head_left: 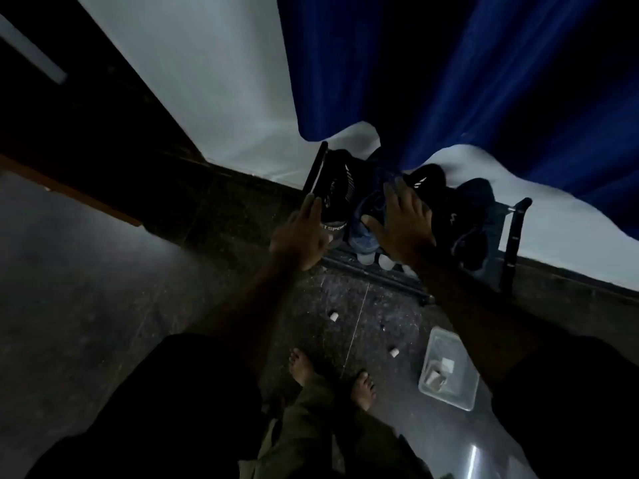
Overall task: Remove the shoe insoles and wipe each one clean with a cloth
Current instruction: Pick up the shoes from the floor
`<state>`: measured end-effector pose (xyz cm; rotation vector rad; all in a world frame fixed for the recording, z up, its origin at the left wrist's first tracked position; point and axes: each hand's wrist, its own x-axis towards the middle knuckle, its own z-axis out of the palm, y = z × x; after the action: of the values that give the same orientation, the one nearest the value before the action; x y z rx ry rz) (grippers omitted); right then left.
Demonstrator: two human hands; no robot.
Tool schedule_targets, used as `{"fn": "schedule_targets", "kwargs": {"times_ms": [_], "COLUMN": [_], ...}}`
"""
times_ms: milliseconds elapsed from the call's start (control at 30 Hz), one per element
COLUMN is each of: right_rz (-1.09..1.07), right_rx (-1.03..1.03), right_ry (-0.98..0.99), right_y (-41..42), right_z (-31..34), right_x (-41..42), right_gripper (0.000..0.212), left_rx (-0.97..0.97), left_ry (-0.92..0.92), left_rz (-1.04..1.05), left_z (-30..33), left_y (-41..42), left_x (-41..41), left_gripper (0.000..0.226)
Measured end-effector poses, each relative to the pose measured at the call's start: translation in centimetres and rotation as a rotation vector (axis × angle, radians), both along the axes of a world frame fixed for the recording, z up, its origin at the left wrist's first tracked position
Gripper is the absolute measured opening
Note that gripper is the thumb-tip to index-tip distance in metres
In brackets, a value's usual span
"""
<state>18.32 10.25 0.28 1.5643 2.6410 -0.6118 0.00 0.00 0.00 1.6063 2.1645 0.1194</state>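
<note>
Left hand [304, 233] flat, fingers straight, beside black shoe [334, 198]; right hand [403, 219] spread, resting on blue shoe [368, 216] on rack [515, 236].

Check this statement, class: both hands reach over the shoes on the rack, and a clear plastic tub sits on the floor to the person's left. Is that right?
Not quite. The head view shows the clear plastic tub on the floor to the person's right, not the left. The rest stands: the left hand and right hand do reach over the shoes on the rack.
</note>
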Motion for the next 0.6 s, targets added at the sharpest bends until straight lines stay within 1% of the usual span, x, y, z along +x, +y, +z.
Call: {"fn": "schedule_targets", "kwargs": {"times_ms": [67, 167, 267, 367, 500, 567, 600], "right_rz": [-0.02, 0.024, 0.041, 0.022, 0.021, -0.007, -0.014], "right_rx": [-0.086, -0.15, -0.137, -0.059, 0.104, 0.029, -0.042], "right_ry": [-0.028, -0.122, -0.185, -0.198, -0.202, -0.179, -0.202], "right_y": [-0.3, -1.4, -1.7, -1.5, -0.8, -0.6, -0.5], "right_z": [-2.2, -5.9, -8.2, -9.4, -10.7, -10.2, -10.1], "right_x": [-0.9, -1.3, -2.0, -2.5, -2.9, -3.4, -3.5], "right_gripper": [0.081, 0.08, 0.075, 0.059, 0.049, 0.039, 0.038], "left_rx": [-0.082, -0.181, -0.157, -0.158, -0.174, -0.168, -0.152], "left_ry": [-0.028, -0.043, 0.01, 0.047, 0.086, 0.089, 0.086], "left_rz": [-0.014, -0.052, -0.063, -0.088, -0.111, -0.097, -0.092], "left_z": [-2.2, -6.0, -7.9, -8.5, -8.8, -9.0, -9.0], "left_y": [0.7, 1.1, 2.1, 3.5, 4.8, 4.9, 5.0], "left_x": [0.0, 0.5, 0.5, 0.5, 0.4, 0.4, 0.4], "left_gripper": [0.079, 0.078, 0.074, 0.061, 0.049, 0.043, 0.041]}}
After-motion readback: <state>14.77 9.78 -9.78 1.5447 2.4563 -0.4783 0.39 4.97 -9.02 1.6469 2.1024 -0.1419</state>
